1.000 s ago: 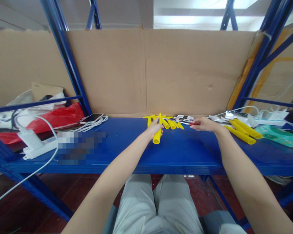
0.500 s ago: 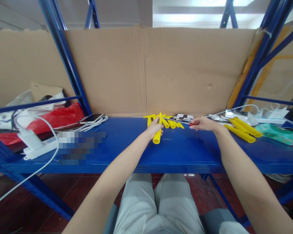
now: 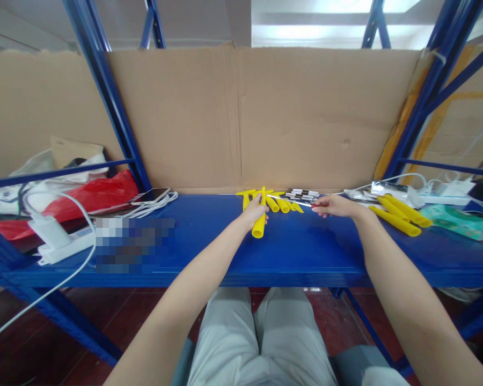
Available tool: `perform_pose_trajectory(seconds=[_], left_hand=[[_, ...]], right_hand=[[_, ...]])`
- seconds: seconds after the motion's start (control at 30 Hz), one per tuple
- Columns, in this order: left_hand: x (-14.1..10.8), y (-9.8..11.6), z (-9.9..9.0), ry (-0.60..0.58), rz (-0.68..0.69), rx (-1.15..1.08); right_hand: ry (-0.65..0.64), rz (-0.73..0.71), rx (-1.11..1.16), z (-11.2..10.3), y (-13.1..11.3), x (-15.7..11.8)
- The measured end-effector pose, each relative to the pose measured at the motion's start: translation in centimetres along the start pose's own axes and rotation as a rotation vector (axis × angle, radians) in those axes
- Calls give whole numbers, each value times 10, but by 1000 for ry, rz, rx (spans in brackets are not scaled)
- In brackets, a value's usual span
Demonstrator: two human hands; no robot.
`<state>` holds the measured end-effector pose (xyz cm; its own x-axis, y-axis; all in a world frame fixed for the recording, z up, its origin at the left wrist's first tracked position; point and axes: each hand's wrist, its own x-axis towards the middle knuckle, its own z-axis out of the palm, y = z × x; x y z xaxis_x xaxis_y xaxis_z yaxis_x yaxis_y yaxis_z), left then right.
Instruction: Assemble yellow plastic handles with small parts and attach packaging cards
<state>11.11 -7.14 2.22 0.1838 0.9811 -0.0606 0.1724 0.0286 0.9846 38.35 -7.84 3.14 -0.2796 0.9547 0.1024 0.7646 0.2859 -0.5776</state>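
My left hand (image 3: pixel 254 213) is closed around a yellow tapered tube (image 3: pixel 258 227), its round open end facing me and its narrow end pointing away. In my right hand (image 3: pixel 330 205) is a screwdriver (image 3: pixel 315 205), a thin metal shaft with a red handle, gripped at the handle. The shaft reaches leftward to the upper part of the yellow tube; whether the tip touches it I cannot tell. Just behind lie several more yellow tubes (image 3: pixel 282 205), some whole and some seen only as narrow pieces. Several small black-and-white sticks (image 3: pixel 301 193) lie beside them near the cardboard.
On the blue shelf (image 3: pixel 301 252), more yellow tubes (image 3: pixel 398 220) lie to the right by a green packet (image 3: pixel 459 220). Left are a white power strip (image 3: pixel 68 244), a coiled cable (image 3: pixel 161 202) and a red bag (image 3: pixel 92 198). A cardboard sheet (image 3: pixel 241 118) stands behind.
Both hands stay in almost the same place with the yellow tube and the screwdriver. The screwdriver's shaft looks brighter now; nothing was let go or picked up.
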Motion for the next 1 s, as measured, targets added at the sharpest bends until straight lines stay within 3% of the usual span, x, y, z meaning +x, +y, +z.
perform_pose_trajectory(seconds=[0.3, 1.0], left_hand=[[-5, 1, 2, 22, 8, 23], [-6, 3, 3, 30, 37, -2]], right_hand=[[120, 16, 95, 6, -2, 2], [32, -4, -31, 2, -6, 1]])
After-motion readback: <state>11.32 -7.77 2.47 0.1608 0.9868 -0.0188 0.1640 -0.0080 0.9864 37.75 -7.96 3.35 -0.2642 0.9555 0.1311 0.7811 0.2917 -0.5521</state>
